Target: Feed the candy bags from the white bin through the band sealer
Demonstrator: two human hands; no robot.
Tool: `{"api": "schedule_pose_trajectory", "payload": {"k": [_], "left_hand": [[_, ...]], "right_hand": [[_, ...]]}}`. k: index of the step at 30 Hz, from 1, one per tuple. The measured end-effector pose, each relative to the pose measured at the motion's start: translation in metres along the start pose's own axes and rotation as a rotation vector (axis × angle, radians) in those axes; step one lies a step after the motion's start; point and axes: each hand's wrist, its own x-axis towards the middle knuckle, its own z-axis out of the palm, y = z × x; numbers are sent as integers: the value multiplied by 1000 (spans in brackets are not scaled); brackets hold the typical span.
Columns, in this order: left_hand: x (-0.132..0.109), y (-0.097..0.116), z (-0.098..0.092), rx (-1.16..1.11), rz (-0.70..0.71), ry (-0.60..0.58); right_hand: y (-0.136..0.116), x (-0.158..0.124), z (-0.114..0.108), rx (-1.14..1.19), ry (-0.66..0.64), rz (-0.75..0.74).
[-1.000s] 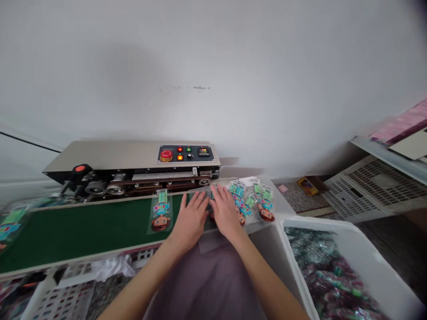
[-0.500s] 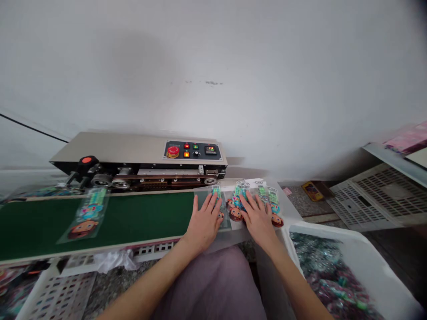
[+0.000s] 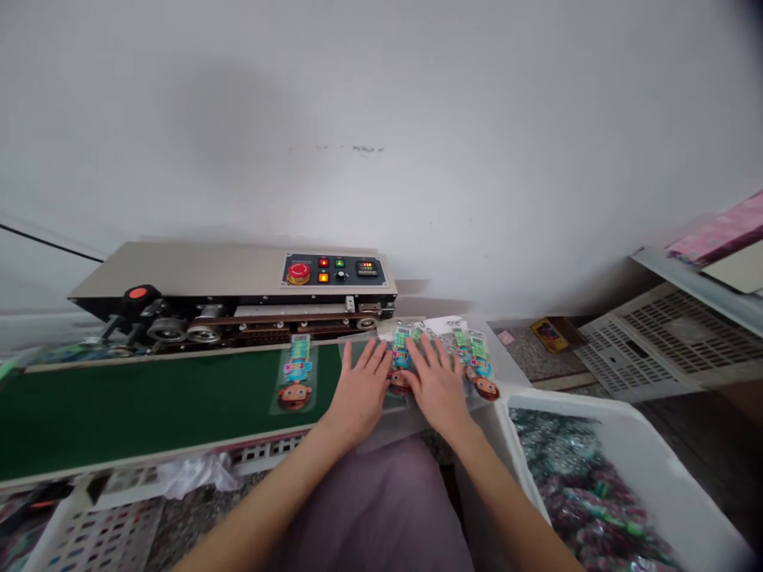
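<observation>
White bin [image 3: 673, 508] holds a heap of wrapped packets [image 3: 584, 492].

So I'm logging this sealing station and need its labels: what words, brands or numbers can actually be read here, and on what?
None reads for certain.
Display on the control panel: red digits glow, too small to read.
Packets beside the right hand: printed strips and cartoon faces, lettering blurred.
Packet on the green belt, left of the left hand: print blurred.
</observation>
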Motion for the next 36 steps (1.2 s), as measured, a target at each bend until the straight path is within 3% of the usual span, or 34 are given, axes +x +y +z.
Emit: {"api": "schedule_pose_trajectory", "payload": {"k": [3,9,13,18,21,27,32,36], "left_hand": [[1,13,9,-22,17,-12],[-4,36,8,-24,66,6],[23,34,1,-14,102,-30],[46,23,20,2,260,-45],[38,21,26,18,179,-22],[10,20,16,12,-26,-10],[-4,18,11,50,-125,7],[-17,5,4,100,-203,16]], "right_hand": [[2,-3,0,-2,-28,-72],[22,-14,2,-95,15,94],[28,-18,5,-109,24,117],[33,-19,7,-105,11,121],[37,-19,7,-89,-11,110],[38,-19,8,-15,-53,-25],[19,-11,9,77,-81,-98],[1,2,7,134,-92,-139]]}}
